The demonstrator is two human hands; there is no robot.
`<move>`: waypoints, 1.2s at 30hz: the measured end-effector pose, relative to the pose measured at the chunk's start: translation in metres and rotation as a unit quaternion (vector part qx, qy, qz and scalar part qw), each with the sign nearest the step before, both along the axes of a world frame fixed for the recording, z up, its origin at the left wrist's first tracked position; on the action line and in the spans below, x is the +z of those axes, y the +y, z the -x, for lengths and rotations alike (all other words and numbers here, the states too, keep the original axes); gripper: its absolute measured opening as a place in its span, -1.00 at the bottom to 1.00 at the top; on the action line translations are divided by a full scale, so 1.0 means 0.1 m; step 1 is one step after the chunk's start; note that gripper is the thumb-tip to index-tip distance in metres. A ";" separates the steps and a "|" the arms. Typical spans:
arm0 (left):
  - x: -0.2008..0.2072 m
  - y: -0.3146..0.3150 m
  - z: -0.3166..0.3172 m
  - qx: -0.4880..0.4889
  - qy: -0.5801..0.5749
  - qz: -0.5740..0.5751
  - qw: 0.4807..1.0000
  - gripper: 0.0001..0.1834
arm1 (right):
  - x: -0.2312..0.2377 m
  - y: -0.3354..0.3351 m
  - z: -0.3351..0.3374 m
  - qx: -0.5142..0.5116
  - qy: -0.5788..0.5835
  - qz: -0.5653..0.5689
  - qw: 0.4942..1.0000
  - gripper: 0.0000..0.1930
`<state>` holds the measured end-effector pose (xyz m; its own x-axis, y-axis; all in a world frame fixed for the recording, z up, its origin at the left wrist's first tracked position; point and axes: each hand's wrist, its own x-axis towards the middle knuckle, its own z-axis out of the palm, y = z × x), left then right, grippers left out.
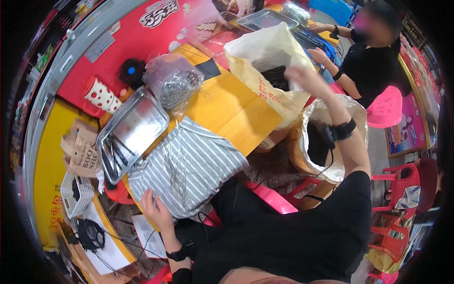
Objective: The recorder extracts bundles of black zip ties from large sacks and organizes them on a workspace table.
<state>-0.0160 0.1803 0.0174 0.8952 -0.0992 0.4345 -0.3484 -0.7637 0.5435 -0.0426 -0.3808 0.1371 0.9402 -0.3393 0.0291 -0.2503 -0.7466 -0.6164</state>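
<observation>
My left hand (157, 210) rests at the near left edge of a grey-and-white striped cloth (208, 156), its fingers apart and apparently holding nothing. Thin, shiny strands (177, 177) lie scattered along the cloth; their kind is too small to tell. My right hand (302, 78) reaches over the mouth of a large pale yellow sack (257, 52), smeared by motion, so its fingers cannot be made out. Dark thin pieces (275, 76) show inside the sack below it. Beyond the cloth, a clear plastic bag (172, 83) holds a heap of silvery thin items.
Left of the cloth, a metal tray (142, 116) holds several dark slim pieces. A second white-lined sack (302, 128) stands open beside the table (236, 106). Across at the right, a co-worker (373, 61) works at another tray (267, 19). Pink chairs (385, 106) stand behind.
</observation>
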 end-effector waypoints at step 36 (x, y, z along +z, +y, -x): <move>0.04 -0.33 -0.15 0.071 -0.026 -0.150 0.986 -0.82 | -2.31 -1.66 -2.31 0.001 0.436 0.275 0.857 -0.25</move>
<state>-0.0007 0.1468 0.0215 0.8867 -0.1054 0.4502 -0.2477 -0.9304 0.2700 0.1886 -0.5471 -0.0939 0.6870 -0.4974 -0.5298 -0.4346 -0.8655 0.2491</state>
